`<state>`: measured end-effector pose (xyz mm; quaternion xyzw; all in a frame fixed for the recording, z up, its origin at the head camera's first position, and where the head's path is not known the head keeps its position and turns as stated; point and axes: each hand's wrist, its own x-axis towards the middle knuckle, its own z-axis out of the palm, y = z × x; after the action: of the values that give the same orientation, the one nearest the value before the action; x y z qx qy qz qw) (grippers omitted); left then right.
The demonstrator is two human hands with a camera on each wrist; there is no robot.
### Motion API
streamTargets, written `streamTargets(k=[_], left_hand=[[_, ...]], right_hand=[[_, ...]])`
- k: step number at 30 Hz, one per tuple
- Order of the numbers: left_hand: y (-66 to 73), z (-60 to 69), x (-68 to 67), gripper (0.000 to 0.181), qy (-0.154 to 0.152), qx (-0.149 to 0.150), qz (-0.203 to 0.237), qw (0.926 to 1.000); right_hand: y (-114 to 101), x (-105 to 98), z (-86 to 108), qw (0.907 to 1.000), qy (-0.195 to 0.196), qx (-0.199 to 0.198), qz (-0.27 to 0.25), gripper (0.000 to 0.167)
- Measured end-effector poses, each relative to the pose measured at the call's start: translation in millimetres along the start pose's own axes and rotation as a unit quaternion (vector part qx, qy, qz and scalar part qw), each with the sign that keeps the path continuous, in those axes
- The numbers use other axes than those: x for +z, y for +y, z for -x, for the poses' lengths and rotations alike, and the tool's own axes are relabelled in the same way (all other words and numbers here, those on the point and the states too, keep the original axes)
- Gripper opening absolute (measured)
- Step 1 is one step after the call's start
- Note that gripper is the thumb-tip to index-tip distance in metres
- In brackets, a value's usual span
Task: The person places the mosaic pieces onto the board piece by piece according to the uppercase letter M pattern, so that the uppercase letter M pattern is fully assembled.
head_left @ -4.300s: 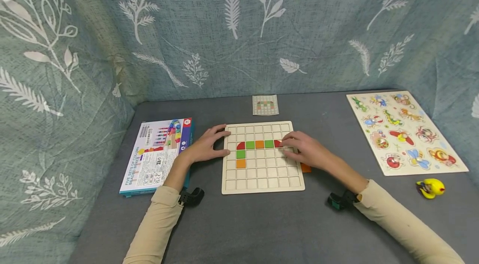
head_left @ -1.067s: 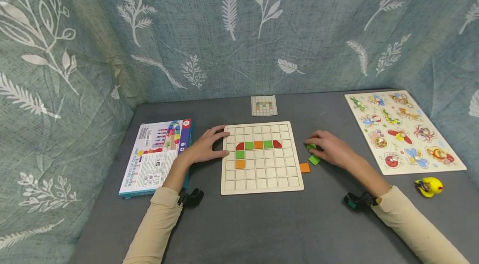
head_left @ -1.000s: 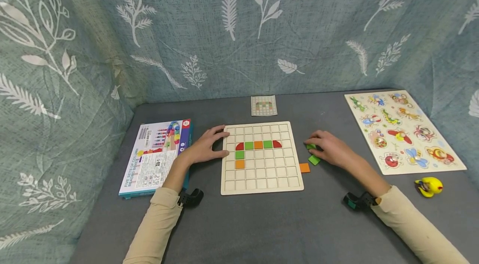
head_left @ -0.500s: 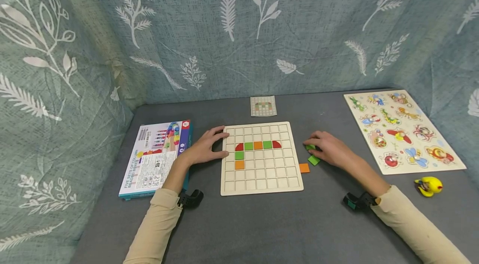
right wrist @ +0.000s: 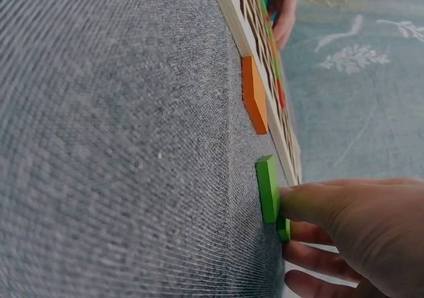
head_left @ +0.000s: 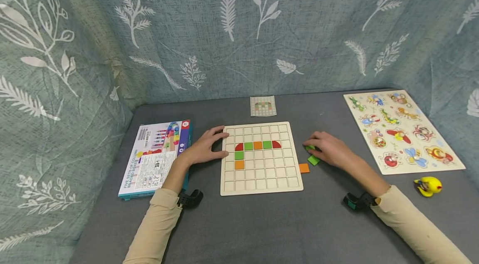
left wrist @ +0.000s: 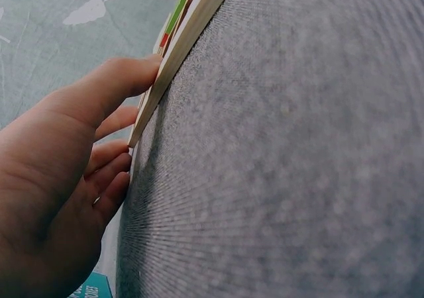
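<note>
My left hand point(head_left: 203, 146) rests against the left edge of a wooden grid board point(head_left: 262, 173), its thumb and fingertips touching the rim. On the board, a row runs from a rounded red tile point(head_left: 239, 147) through green, orange and green to another rounded red tile point(head_left: 276, 144). Below the row's left end lie a green tile point(head_left: 239, 155) and an orange tile point(head_left: 239, 165). Right of the board, my right hand point(head_left: 329, 147) touches two loose green tiles, the nearer green tile point(right wrist: 267, 189) by the thumb and the farther green tile point(right wrist: 283, 229) partly hidden under the fingers.
A loose orange tile point(head_left: 304, 168) lies against the board's right edge. Behind the board is a small pattern card point(head_left: 263, 106). A boxed bead set point(head_left: 153, 160) lies left; an animal puzzle board point(head_left: 404, 131) and a yellow toy duck point(head_left: 428, 186) are at right.
Since the oldest frame, my right hand has left the red tile at the row's right end and moved right to the loose green tiles. Over the last second both hands stay nearly still.
</note>
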<state>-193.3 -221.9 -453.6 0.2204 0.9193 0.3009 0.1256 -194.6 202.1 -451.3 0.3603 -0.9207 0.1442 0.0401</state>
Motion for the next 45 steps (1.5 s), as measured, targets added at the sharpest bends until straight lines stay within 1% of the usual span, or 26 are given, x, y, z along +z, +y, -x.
streamTargets(k=[13,24,32,45], left_hand=[[-0.5,-0.2,1.0,0.067,0.000,-0.004,0.001,1.0000],[-0.3,-0.3,-0.2,0.066,0.003,0.000,0.001,1.0000],[-0.1,0.0,0.1,0.067,-0.004,0.004,-0.001,1.0000],[-1.0,-0.8,0.0,0.067,-0.002,0.000,-0.001,1.0000]], right_hand=[[2.3,2.1,1.0,0.9996,0.017,-0.017,0.012,0.024],[4.1,0.7,-2.2,0.9987,0.036,-0.029,0.021,0.023],[3.5,2.8,-2.3,0.9980,0.048,-0.036,0.020,0.023],[0.7,3.3,-7.1,0.9939,0.091,-0.059,0.016,0.023]])
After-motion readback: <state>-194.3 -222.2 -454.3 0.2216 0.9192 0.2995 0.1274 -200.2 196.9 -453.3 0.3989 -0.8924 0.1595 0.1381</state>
